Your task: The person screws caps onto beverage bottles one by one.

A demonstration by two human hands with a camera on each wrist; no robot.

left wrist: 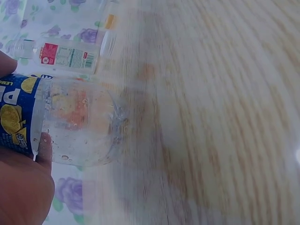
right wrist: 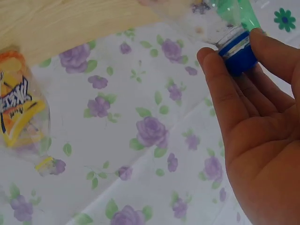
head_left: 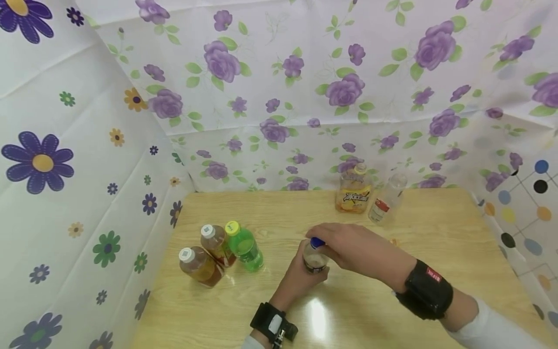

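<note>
A clear plastic bottle [head_left: 315, 258] stands between my two hands over the table. My left hand [head_left: 301, 277] grips it round the body, across a blue label [left wrist: 18, 110] with lemon slices on it. Its lower part, seen in the left wrist view, is see-through with droplets inside. From above, my right hand [head_left: 355, 247] holds the blue cap [right wrist: 240, 55] between thumb and fingers. The right wrist view shows the cap at the bottle's neck; whether it is loose I cannot tell.
Left on the wooden table [head_left: 244, 315] are two white-capped bottles of brown drink [head_left: 201, 266] [head_left: 218, 245] and a green bottle [head_left: 247, 249]. Behind my right hand stand an uncapped yellow-labelled bottle [head_left: 354, 194] and a clear red-labelled bottle [head_left: 387, 201]. Flowered cloth [head_left: 270, 97] walls the back.
</note>
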